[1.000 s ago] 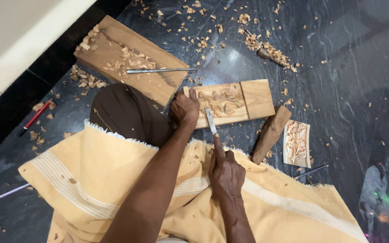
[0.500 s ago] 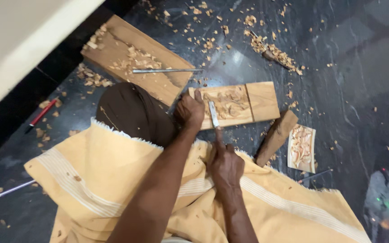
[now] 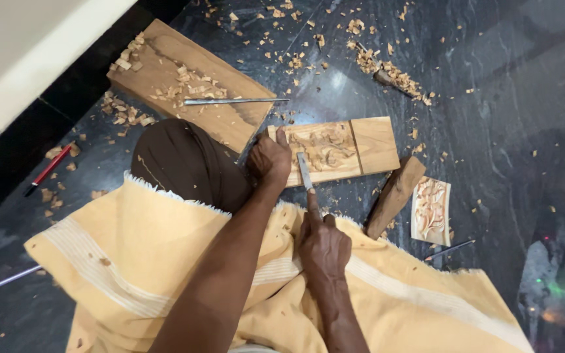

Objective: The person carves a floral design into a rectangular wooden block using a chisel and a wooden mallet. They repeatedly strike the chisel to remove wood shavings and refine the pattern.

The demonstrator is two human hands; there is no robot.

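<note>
The carved board (image 3: 335,150) lies on the dark floor (image 3: 492,98), just before the knee. The left hand (image 3: 269,160) presses on its left end, fingers bent over the edge. The right hand (image 3: 324,245) closes around a chisel (image 3: 305,171), its blade on the carving. The left part is already cut in relief; the right part is plain. Many wood chips (image 3: 387,68) lie around.

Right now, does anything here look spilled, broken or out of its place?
Wood shavings lie scattered over the dark floor and on the big plank. Otherwise nothing looks damaged: the left hand steadies the carved board, and the right hand has a chisel in its grip.
</note>
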